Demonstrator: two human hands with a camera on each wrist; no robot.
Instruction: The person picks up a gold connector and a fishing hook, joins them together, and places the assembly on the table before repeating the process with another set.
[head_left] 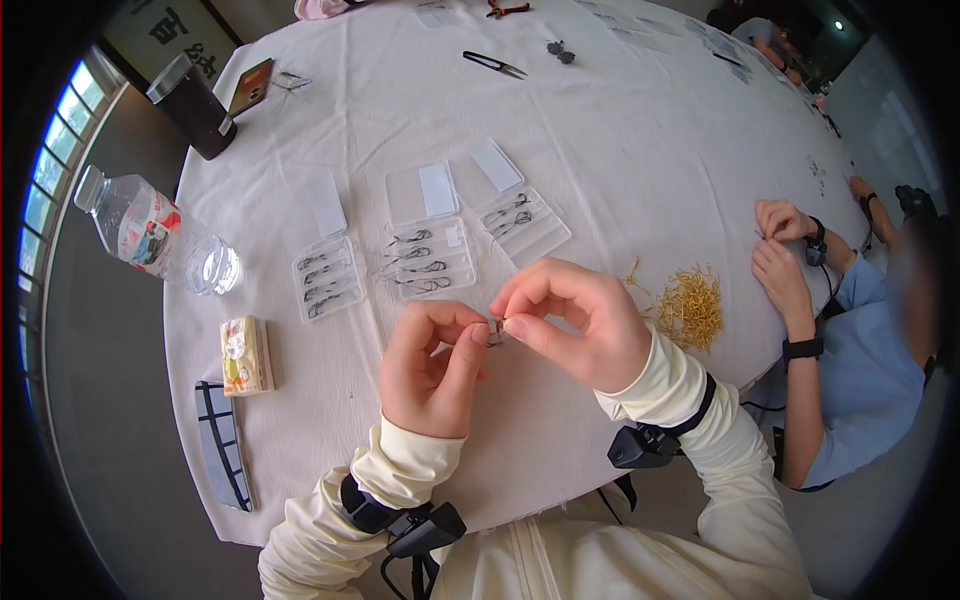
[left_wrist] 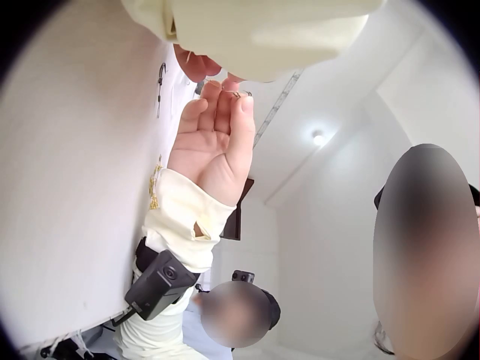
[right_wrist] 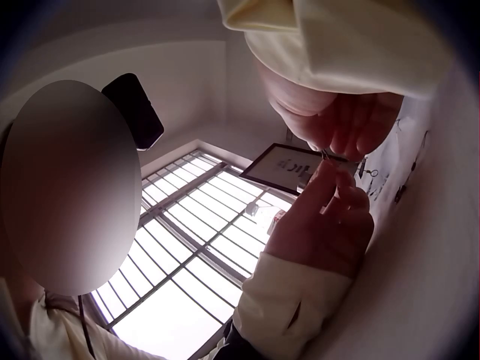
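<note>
My left hand [head_left: 430, 365] and right hand [head_left: 580, 325] meet fingertip to fingertip above the white tablecloth. Between them, thumbs and forefingers pinch a small, thin, wire-like piece [head_left: 494, 335], mostly covered by the fingers. Its fine curved end shows at the right thumb in the left wrist view; its exact kind I cannot tell. Just beyond the hands lie three clear plastic cases, a left case [head_left: 328, 280], a middle case [head_left: 430, 262] and a right case [head_left: 522, 222], lids folded back, with dark looped strands in their compartments. Beside the right hand is a pile of small gold-coloured pieces [head_left: 690, 308].
To the left stand a plastic bottle [head_left: 155, 235], a dark tumbler [head_left: 193, 108] and a tissue pack [head_left: 246, 356], with a checked cloth [head_left: 222, 445] near the edge. Thread snips [head_left: 494, 65] lie farther back. Another person [head_left: 870, 330] works at the right.
</note>
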